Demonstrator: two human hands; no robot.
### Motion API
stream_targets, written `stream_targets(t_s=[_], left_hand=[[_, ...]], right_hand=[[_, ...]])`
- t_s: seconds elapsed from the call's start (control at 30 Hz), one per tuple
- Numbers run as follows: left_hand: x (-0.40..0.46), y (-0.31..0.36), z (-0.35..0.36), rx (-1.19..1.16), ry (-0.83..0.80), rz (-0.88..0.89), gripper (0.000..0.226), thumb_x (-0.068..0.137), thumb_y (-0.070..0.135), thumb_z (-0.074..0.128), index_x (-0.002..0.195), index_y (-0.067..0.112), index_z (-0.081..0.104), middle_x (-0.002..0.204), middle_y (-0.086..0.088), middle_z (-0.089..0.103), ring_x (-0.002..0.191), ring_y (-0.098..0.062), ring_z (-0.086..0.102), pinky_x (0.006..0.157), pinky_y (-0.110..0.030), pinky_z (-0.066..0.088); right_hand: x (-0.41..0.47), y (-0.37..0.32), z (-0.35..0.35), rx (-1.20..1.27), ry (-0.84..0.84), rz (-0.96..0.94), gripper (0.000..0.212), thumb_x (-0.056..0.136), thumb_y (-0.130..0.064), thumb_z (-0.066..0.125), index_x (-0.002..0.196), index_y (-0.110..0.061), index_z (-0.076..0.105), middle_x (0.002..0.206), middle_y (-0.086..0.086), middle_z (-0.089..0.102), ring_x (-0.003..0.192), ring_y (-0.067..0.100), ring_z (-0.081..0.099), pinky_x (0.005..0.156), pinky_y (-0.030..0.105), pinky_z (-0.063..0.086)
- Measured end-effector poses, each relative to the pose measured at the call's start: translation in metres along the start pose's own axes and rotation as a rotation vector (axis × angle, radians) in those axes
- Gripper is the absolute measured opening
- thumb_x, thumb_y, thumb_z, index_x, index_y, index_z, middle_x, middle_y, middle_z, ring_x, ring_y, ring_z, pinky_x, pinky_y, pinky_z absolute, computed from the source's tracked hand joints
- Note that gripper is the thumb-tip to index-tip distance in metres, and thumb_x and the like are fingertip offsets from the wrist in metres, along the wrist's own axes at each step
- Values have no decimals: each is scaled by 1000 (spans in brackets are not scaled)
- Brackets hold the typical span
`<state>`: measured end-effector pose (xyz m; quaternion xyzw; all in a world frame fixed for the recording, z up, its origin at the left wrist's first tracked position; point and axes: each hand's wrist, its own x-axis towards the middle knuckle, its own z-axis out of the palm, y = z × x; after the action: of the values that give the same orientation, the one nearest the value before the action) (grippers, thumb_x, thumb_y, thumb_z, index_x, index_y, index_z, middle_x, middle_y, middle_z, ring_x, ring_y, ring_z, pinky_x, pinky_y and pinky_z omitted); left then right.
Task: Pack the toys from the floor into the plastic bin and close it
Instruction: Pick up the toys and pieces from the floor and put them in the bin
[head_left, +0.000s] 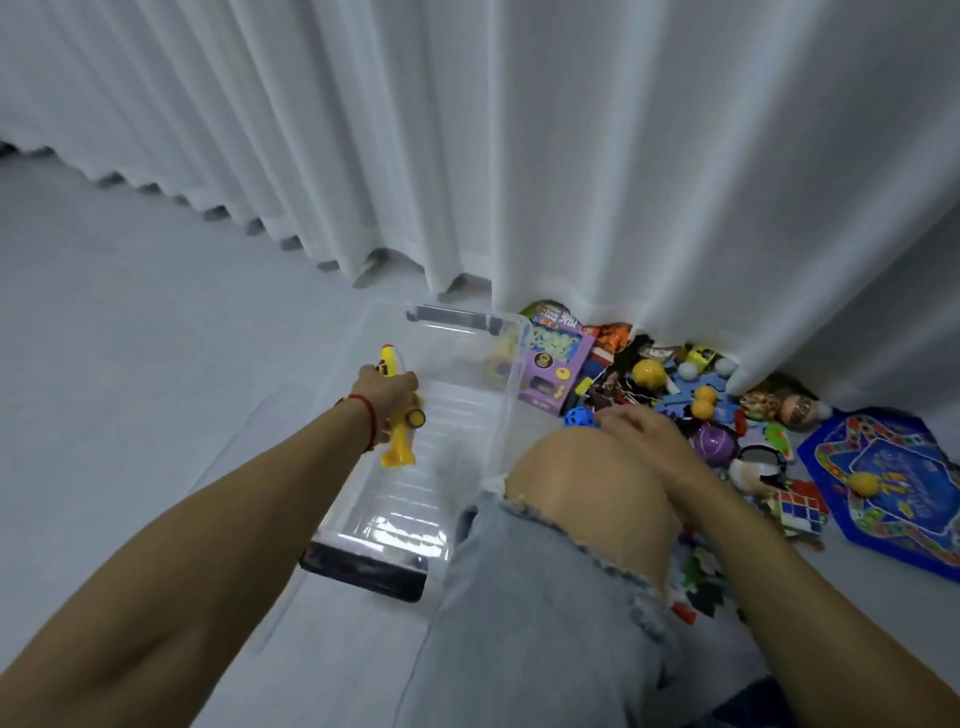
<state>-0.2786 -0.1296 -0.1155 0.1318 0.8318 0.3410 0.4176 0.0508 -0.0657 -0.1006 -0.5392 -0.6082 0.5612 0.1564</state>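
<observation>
A clear plastic bin stands open on the floor in the middle, with dark latches at both ends. My left hand holds a yellow toy gun over the bin's left rim. My right hand reaches past my knee into the toy pile, fingers over a blue holed ball; whether it grips anything is hidden. The pile holds a purple toy box, yellow balls, a purple ball and a colour cube.
White curtains hang behind the bin and over the back of the toy pile. A blue game board lies at the right. My bent knee in torn jeans sits between bin and toys. Grey floor spreads left.
</observation>
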Motion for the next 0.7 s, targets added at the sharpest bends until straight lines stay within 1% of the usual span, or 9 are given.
stream_targets(t_s=[0.1,0.2,0.3,0.37,0.47,0.53,0.6,0.67,0.7], left_hand=[[-6,-15,14,313,19,47,65,65,40,61,121,8,54,113,-16,62,103,-37,62,88,-45,54],[-32,-5,57,415,12,336,38,79,27,64,115,15,64,115,-9,64,107,-30,62,94,-36,50],[-54,9,125,523,-114,681,25,80,16,64,104,20,69,106,1,68,99,-20,62,93,-32,44],[-63,8,166,792,-61,819,21,81,17,59,97,25,69,101,5,68,96,-22,58,94,-43,35],[-58,-13,216,1166,74,1038,29,77,17,47,97,17,67,99,-8,67,98,-33,55,95,-50,31],[-52,-28,244,1302,-74,973,33,84,26,50,114,17,61,115,-11,59,108,-35,50,97,-51,35],[-41,-42,266,1342,-248,782,50,87,38,59,132,18,49,132,-14,46,119,-37,42,93,-50,42],[-25,-55,280,1343,-318,684,64,87,45,63,141,20,39,140,-16,36,125,-38,36,94,-53,46],[-17,-62,284,1343,-332,666,66,86,46,64,142,21,37,141,-16,33,126,-37,35,95,-53,47]], right_hand=[[2,48,-1,-144,-5,53,18,102,-16,52,115,-15,64,108,8,66,83,11,59,60,21,45],[7,103,-18,-223,55,176,15,98,-22,59,111,-20,66,115,6,67,95,19,63,74,32,51],[6,148,-51,-249,213,326,25,94,-22,62,118,-15,67,122,9,67,107,27,63,94,38,51],[7,175,-79,-287,335,406,32,93,-17,61,124,-8,65,126,15,65,112,33,61,93,35,47],[15,211,-117,-378,476,456,31,88,-22,66,115,-7,68,115,20,68,102,38,63,82,37,48],[25,232,-135,-464,555,491,42,86,-27,71,124,-9,62,121,23,62,109,41,58,89,42,48],[34,246,-147,-559,536,506,63,87,-29,73,143,-16,47,140,27,45,125,44,46,100,48,42],[46,263,-156,-571,476,472,76,87,-30,74,152,-24,34,150,27,31,131,46,39,104,52,40],[53,271,-161,-557,456,441,77,86,-28,76,152,-23,35,148,27,34,129,47,43,103,52,42]])
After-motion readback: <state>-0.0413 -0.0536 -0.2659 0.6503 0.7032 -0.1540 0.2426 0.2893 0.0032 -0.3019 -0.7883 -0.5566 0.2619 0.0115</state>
